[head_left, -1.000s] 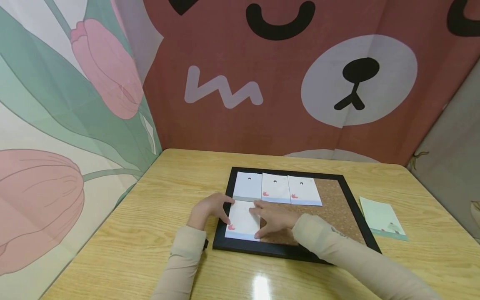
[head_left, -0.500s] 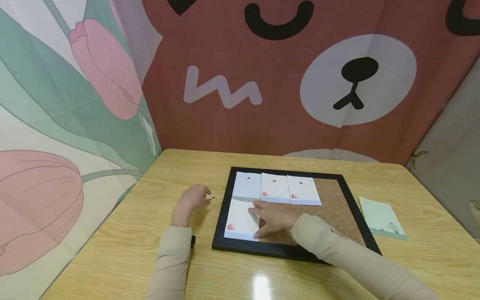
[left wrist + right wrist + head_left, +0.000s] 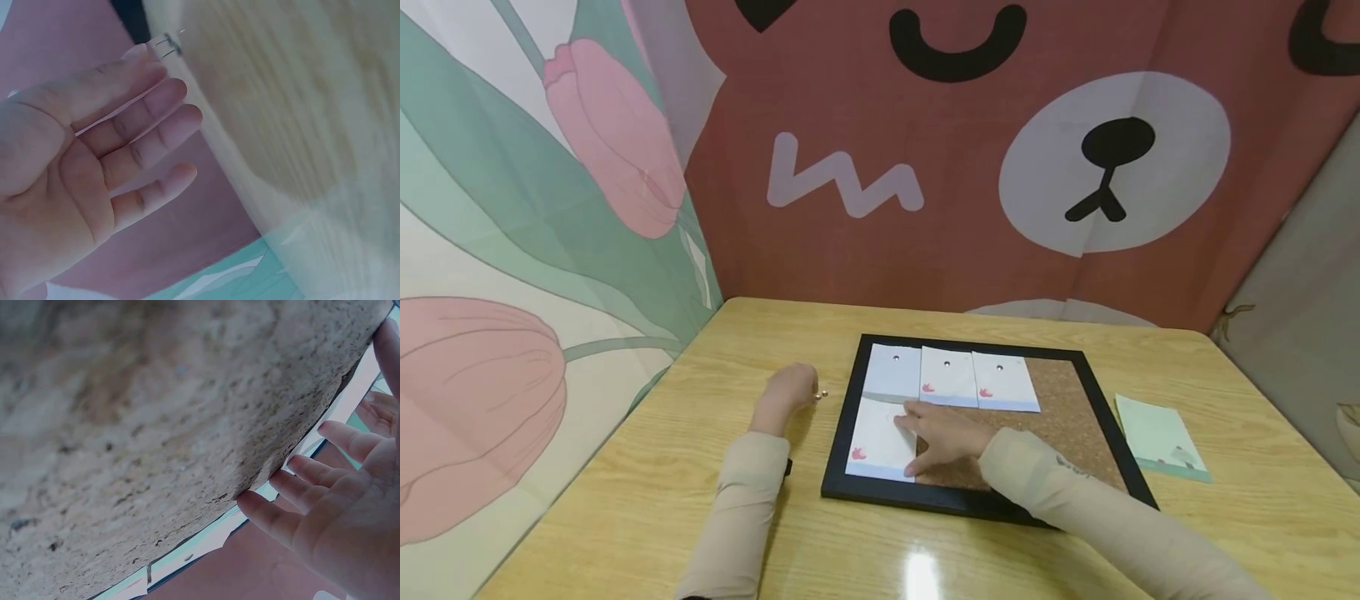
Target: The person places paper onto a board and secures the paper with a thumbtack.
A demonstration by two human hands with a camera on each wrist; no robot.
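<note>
My left hand (image 3: pixel 791 388) is on the table left of the board, its thumb and forefinger close together at some small shiny thumbtacks (image 3: pixel 824 392). In the left wrist view the fingertips reach the thumbtacks' thin points (image 3: pixel 167 46); whether they pinch one is unclear. My right hand (image 3: pixel 947 432) rests with spread fingers on the right edge of a white note sheet (image 3: pixel 880 446) with a red print. That sheet lies at the lower left of a black-framed cork board (image 3: pixel 1067 433). Above it, a bluish sheet (image 3: pixel 891 375) and two white sheets (image 3: pixel 947 383) each bear a thumbtack.
A pale green note sheet (image 3: pixel 1161 433) lies on the wooden table (image 3: pixel 760 333) just right of the board. Bare cork shows at the board's right and lower middle. Behind the table hangs a printed cloth (image 3: pixel 850 250) with a bear on it.
My left hand let go of the lower sheet's left edge and moved left to the thumbtacks, where its fingers have drawn closer together. The right hand has stayed on the sheet.
</note>
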